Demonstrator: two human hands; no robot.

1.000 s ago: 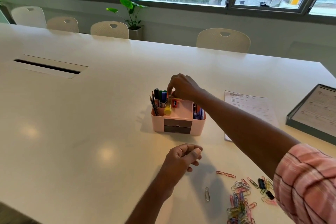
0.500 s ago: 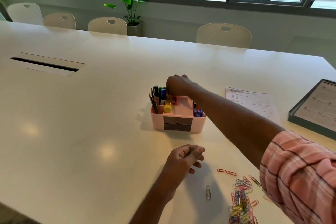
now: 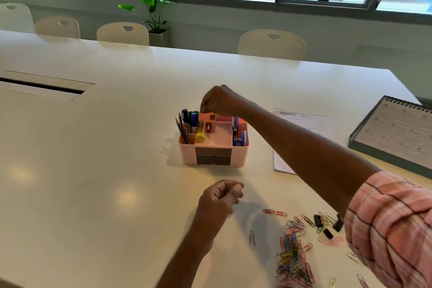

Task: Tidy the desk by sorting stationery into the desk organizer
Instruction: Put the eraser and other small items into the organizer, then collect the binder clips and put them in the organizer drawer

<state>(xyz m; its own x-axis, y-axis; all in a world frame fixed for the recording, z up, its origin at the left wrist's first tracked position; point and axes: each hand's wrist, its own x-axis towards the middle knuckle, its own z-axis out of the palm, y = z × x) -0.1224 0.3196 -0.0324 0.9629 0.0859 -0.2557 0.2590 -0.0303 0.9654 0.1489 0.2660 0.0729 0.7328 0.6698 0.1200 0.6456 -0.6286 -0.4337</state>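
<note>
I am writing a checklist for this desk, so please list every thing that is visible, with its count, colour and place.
table: one, white, fills the view
desk organizer: one, pink, table centre
markers: about three, black, green, blue, organizer's left side
paper clips: many, mixed colours, loose pile, near right
binder clips: about three, black, beside the pile
paper sheet: one, white, right of organizer
calendar: one, dark-framed, far right
chairs: four, cream, behind table
plant: one, green, by window
left hand: one, fingers curled, in front of organizer; contents unclear
right hand: one, fingers bunched, above organizer's rear
</note>
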